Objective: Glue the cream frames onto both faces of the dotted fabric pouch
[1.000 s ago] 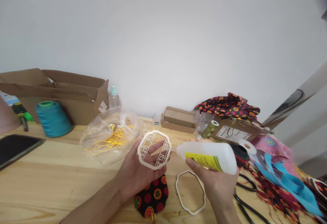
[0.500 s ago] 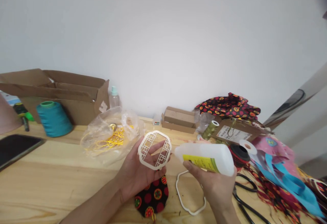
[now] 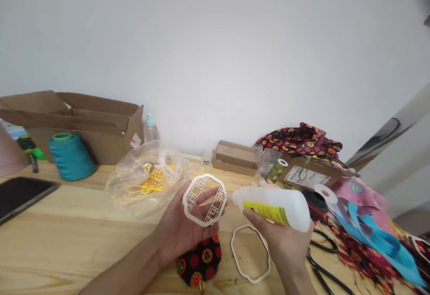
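My left hand (image 3: pixel 174 228) holds up a pale openwork lattice frame (image 3: pixel 188 215) with a scalloped outline, its fingers showing behind the cutouts. In my right hand (image 3: pixel 285 243) is a white squeeze bottle (image 3: pixel 292 207) with a yellow label, tilted on its side. The bottle's narrow end points left at the lattice frame, a small gap apart from it. Below my left hand lies a black fabric piece (image 3: pixel 207 255) with red and orange flower prints. A plain thin scalloped ring (image 3: pixel 234 253) rests on the table between my hands.
On the left are a teal thread cone (image 3: pixel 71 158), a cardboard box (image 3: pixel 101 145) and a dark phone (image 3: pixel 23 196). A plastic bag (image 3: pixel 124 180) holds yellow cords. Black-handled scissors (image 3: pixel 316 266), blue ribbon (image 3: pixel 372 236) and patterned cloth (image 3: pixel 302 140) crowd the right.
My right hand and the bottle have shifted slightly right. The lattice frame has moved a little right and down in my left hand.
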### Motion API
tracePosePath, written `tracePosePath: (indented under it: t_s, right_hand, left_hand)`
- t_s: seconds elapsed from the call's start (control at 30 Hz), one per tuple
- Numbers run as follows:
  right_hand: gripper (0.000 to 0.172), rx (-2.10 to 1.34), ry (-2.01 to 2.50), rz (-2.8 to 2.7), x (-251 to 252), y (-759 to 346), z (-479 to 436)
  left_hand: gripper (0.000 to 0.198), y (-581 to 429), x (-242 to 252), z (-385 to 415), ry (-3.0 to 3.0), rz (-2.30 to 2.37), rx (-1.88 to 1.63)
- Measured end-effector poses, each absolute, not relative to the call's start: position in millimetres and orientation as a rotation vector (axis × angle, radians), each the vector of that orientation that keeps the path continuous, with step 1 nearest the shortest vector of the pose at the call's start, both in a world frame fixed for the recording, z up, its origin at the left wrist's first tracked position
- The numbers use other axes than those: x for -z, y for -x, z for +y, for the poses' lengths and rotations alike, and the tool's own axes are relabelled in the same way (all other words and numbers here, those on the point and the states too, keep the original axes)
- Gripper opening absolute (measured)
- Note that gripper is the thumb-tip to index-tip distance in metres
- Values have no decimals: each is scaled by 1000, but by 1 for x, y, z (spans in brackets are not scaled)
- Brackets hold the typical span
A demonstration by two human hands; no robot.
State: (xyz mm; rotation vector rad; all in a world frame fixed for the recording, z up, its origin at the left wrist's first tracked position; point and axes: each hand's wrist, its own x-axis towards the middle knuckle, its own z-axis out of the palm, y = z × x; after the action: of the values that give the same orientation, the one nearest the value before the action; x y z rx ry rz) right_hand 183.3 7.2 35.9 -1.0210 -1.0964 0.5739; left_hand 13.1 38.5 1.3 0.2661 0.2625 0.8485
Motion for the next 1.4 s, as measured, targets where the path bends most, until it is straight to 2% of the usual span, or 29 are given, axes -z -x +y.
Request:
tracePosePath:
  t_s: [0.17, 0.7, 0.93, 1.2, 1.4]
  right_hand:
    - [64, -554, 994, -1119, -34, -184, 9]
    - [71, -630, 1013, -1129, -31, -184, 7]
    - [62, -556, 956, -1000, -34, -179, 7]
    - [67, -546, 985, -997, -34, -173, 5]
    - [60, -515, 1018, -1115, -29, -175, 5]
  left_hand:
    - [51, -14, 1, 37, -290, 247, -809]
    - [45, -12, 3, 40, -259, 249, -853]
    - [48, -16, 3, 36, -312, 259, -794]
    - [51, -22, 9, 32, -358, 269, -683]
    - [49, -26, 8, 31, -383, 275, -668]
